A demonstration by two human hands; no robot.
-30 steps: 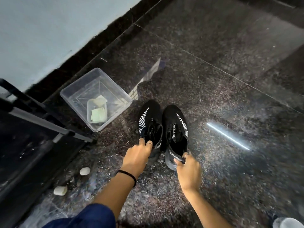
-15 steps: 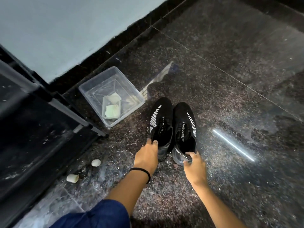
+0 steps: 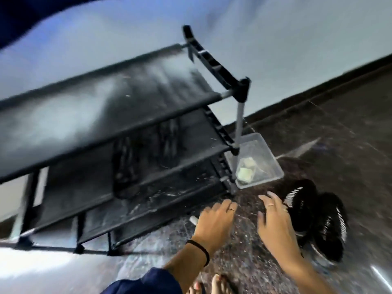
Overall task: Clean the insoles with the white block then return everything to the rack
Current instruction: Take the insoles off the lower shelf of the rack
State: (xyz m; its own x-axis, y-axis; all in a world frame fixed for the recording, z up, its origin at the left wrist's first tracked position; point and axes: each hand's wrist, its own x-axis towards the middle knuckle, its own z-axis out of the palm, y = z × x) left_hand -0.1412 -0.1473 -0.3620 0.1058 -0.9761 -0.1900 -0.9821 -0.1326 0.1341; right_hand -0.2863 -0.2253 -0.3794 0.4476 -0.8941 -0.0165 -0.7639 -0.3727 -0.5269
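A pair of black shoes (image 3: pixel 318 221) with white stripes stands on the dark floor at the right. My right hand (image 3: pixel 275 221) hovers just left of them with fingers spread, holding nothing. My left hand (image 3: pixel 214 221) reaches down over the floor by the black rack (image 3: pixel 135 128), fingers relaxed. A white block (image 3: pixel 193 220) peeks out just left of that hand on the floor. Dark shapes like another pair of shoes (image 3: pixel 146 158) lie on the rack's middle shelf, blurred.
A clear plastic tub (image 3: pixel 273 164) with pale pieces inside sits on the floor at the rack's right end, by the wall. My feet in sandals (image 3: pixel 214 285) show at the bottom edge. The image is motion-blurred.
Both hands have let go of the shoes' heels and moved left toward the rack. The view has swung left and tilted, bringing the whole rack into sight.
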